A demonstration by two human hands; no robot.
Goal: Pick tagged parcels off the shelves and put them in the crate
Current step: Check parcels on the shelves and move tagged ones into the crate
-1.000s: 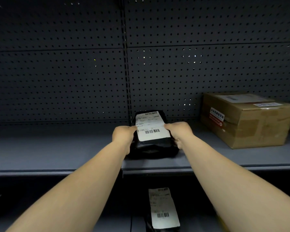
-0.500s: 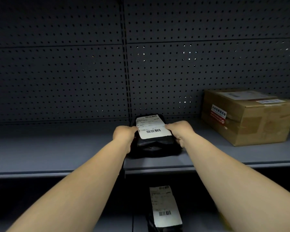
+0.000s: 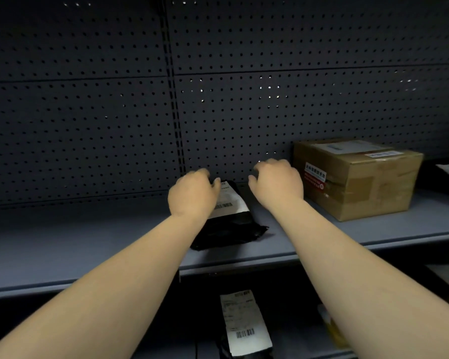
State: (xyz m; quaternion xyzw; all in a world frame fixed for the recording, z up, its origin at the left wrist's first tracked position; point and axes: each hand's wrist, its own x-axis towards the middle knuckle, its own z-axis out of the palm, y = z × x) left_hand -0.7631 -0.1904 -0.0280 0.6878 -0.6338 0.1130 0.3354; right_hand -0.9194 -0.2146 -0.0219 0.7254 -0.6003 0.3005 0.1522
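Both forearms are bare to the frame's lower edge (no sleeves visible); the left hand (image 3: 192, 194) and right hand (image 3: 278, 183) seemingly wear nothing.

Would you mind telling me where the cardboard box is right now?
In the head view, the cardboard box sits on the upper shelf at the right, just right of the right hand.
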